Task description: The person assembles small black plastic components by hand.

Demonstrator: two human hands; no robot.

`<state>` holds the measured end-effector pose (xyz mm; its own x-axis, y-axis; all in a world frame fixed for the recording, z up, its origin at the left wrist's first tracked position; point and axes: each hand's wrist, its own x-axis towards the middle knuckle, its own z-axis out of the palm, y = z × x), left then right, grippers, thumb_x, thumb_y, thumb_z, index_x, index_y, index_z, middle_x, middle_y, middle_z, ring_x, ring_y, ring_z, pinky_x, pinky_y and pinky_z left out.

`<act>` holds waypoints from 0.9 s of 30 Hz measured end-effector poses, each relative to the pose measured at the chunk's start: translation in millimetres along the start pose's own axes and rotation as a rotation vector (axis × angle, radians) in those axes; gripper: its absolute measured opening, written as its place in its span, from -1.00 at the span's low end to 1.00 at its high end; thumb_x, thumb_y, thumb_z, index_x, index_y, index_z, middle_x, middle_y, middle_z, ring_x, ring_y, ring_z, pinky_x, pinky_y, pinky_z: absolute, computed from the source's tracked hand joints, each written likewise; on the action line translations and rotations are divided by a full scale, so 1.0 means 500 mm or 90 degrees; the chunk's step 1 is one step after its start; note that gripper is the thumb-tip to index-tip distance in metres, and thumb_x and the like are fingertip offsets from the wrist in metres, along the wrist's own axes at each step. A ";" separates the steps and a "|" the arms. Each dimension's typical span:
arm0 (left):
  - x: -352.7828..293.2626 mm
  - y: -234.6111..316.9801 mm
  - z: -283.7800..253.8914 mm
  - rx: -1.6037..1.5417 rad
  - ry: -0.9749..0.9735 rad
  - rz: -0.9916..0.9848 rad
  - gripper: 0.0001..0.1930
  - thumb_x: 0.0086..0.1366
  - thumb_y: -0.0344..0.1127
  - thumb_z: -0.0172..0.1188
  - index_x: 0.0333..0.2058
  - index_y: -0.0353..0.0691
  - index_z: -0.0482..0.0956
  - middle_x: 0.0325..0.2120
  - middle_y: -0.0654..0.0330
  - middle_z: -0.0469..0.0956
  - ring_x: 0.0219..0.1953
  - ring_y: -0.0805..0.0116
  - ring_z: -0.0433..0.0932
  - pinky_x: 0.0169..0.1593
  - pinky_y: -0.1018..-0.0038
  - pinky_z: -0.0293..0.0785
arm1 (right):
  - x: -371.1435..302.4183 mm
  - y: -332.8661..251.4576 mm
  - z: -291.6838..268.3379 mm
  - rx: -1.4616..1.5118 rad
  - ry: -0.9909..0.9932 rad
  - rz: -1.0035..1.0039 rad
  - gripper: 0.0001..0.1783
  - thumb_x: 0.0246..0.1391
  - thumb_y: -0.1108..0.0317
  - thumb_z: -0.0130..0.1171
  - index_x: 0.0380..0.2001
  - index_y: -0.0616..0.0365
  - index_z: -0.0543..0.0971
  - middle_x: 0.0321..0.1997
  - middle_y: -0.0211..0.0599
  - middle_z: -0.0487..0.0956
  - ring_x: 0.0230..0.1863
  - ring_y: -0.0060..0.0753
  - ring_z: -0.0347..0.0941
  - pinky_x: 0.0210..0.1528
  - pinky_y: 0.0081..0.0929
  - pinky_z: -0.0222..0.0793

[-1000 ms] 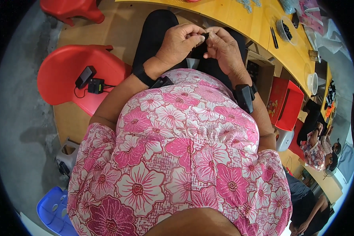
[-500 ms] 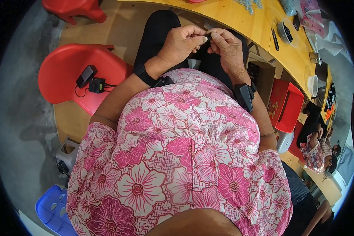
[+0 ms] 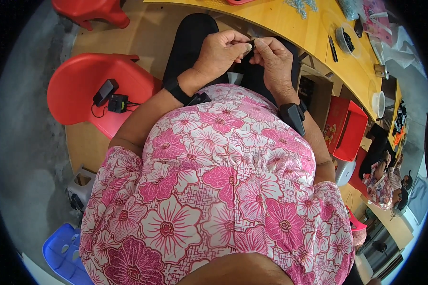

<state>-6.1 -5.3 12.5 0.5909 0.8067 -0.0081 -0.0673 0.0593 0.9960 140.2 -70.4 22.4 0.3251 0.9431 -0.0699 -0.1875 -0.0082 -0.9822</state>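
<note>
Hardly anything has shifted since the earlier frames: both hands stay raised together over the lap, just short of the yellow table [image 3: 290, 28] edge. Left hand [image 3: 221, 52] and right hand [image 3: 273, 57] pinch a small dark piece [image 3: 250, 47] between closed fingertips; what it is I cannot tell, and the work looks midway. Farther along the table's right end, a clear bowl [image 3: 347, 40] holds dark bits, and a white cup [image 3: 378, 103] sits nearer the edge, contents unseen.
</note>
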 end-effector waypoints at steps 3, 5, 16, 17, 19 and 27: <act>-0.001 0.000 0.000 -0.012 0.007 -0.007 -0.80 0.23 -0.40 0.16 -0.20 -0.37 0.54 -0.47 0.26 0.56 -0.51 0.63 0.48 -0.41 0.70 0.45 | -0.001 0.001 0.006 0.028 0.018 0.021 -0.87 0.11 0.39 0.16 -0.45 0.22 0.56 -0.54 -0.47 0.47 -0.59 -0.69 0.33 -0.48 -0.62 0.44; 0.000 0.000 -0.001 -0.003 0.002 0.002 -0.82 0.23 -0.41 0.16 -0.22 -0.37 0.54 -0.47 0.25 0.56 -0.50 0.63 0.48 -0.40 0.70 0.46 | -0.001 0.001 0.008 0.051 0.024 0.038 -0.88 0.10 0.39 0.17 -0.45 0.22 0.55 -0.54 -0.47 0.47 -0.59 -0.68 0.33 -0.48 -0.61 0.44; -0.001 -0.006 -0.005 0.021 0.022 0.053 -0.81 0.21 -0.40 0.19 -0.21 -0.35 0.55 -0.41 0.26 0.57 -0.43 0.63 0.49 -0.37 0.69 0.44 | 0.009 -0.005 -0.017 0.195 -0.118 0.259 -0.72 0.14 0.13 0.12 -0.33 0.15 0.51 -0.48 -0.45 0.47 -0.52 -0.63 0.36 -0.40 -0.46 0.45; -0.001 -0.006 -0.005 0.035 0.025 0.060 -0.80 0.21 -0.40 0.19 -0.21 -0.34 0.56 -0.39 0.27 0.56 -0.40 0.63 0.48 -0.34 0.69 0.43 | 0.010 -0.007 -0.020 0.195 -0.118 0.259 -0.72 0.14 0.13 0.12 -0.33 0.15 0.51 -0.48 -0.45 0.47 -0.52 -0.63 0.36 -0.40 -0.46 0.45; 0.000 -0.003 -0.005 0.052 0.030 0.094 -0.81 0.20 -0.39 0.20 -0.22 -0.33 0.58 -0.40 0.29 0.55 -0.39 0.62 0.47 -0.32 0.68 0.41 | 0.011 -0.009 -0.023 0.172 -0.149 0.270 -0.68 0.17 0.09 0.07 -0.33 0.17 0.50 -0.47 -0.43 0.47 -0.51 -0.62 0.36 -0.39 -0.48 0.43; 0.005 0.000 -0.006 0.146 0.067 0.183 -0.84 0.11 -0.43 0.26 -0.30 -0.30 0.63 -0.45 0.25 0.51 -0.43 0.54 0.52 -0.34 0.64 0.48 | 0.008 -0.017 -0.018 0.172 -0.201 0.234 -0.67 0.20 0.09 0.01 -0.36 0.17 0.48 -0.50 -0.43 0.44 -0.55 -0.62 0.30 -0.41 -0.50 0.40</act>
<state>-7.0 -1.7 12.2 0.4881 0.8275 0.2776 -0.0296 -0.3022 0.9528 151.4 -69.5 29.2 -0.0921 0.9484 -0.3034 -0.4814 -0.3091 -0.8202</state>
